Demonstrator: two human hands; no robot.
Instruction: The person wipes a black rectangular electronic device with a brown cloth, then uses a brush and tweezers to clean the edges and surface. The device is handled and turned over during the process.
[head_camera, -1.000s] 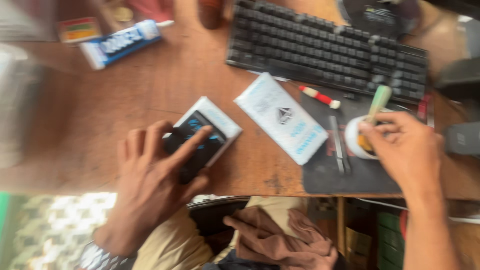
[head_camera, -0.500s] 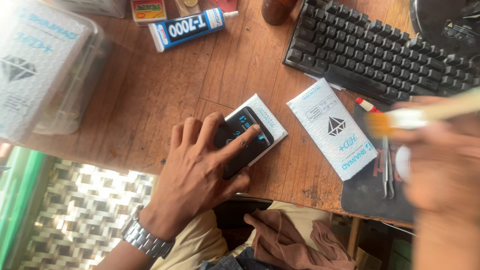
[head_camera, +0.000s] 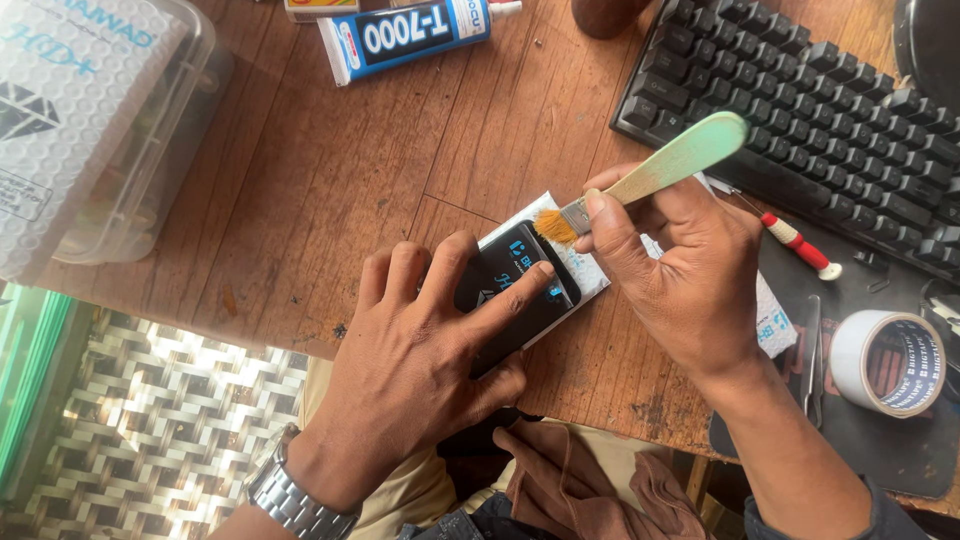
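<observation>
Silver metal-link wristwatch (head_camera: 297, 500) on left wrist; dark sleeve cuff (head_camera: 800, 525) on right.

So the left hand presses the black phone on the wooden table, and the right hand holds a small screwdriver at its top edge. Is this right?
Not quite. The right hand holds a small brush with a pale green handle, not a screwdriver; the head view shows its orange bristles at the top edge of the phone. The left hand does press the phone on the wooden table.

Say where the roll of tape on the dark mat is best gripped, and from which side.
Grip the roll of tape from above, fingers across its outer rim or one in the open core: it lies flat on the dark mat, clear of both hands.
</observation>
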